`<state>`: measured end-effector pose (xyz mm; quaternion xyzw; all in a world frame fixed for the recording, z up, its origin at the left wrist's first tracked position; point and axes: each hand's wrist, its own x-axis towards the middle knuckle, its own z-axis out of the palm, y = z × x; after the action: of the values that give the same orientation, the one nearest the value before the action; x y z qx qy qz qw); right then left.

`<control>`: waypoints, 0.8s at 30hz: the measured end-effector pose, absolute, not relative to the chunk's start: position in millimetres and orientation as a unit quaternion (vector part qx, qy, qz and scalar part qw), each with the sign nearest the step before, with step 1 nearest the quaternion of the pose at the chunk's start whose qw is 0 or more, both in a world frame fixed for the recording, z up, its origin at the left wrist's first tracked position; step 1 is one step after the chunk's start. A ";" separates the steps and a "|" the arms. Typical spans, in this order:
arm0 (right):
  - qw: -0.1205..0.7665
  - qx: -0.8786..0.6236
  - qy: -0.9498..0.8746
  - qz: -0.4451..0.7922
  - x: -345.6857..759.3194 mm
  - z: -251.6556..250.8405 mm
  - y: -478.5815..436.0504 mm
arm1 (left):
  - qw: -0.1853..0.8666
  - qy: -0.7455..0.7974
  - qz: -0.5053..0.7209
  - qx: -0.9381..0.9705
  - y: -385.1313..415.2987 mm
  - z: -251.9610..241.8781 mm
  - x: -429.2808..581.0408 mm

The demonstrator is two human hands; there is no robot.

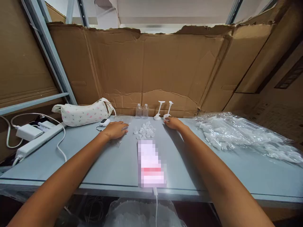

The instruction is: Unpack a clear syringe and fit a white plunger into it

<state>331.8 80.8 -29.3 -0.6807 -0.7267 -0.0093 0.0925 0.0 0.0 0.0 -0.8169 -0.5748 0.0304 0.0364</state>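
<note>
My left hand lies palm down on the grey table, fingers stretched out, at the left of a small pile of white translucent caps. Thin clear plastic film shows beneath it. My right hand rests at the back of the table, its fingers apart, with the fingertips at the round base of a white pump-like piece. Whether they touch it I cannot tell. A second white pump-like piece stands beside it. Two small clear bottles stand uncapped behind the pile.
A phone with a blurred screen and white cable lies at the front middle. Clear bags of white pieces cover the right. At left are a floral pouch, a small white device and a power strip. Cardboard walls the back.
</note>
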 end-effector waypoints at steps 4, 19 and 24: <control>0.105 -0.659 -0.745 -0.029 322.3 -35.1 89.8 | 0.023 -0.603 0.036 -0.796 1.9 -5.4 8.9; 0.069 -0.764 -0.637 -0.080 386.4 -11.0 53.5 | 0.014 -0.696 -0.026 -0.718 3.0 -18.0 -21.3; 0.050 -0.835 -0.538 -0.106 419.3 -11.6 27.8 | -0.007 -0.705 -0.032 -0.708 3.6 -26.1 -11.5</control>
<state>419.3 27.8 -11.6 -0.8346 -0.5382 -0.1061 0.0505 -11.5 3.6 -26.1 -0.7080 -0.7055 -0.0320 -0.0073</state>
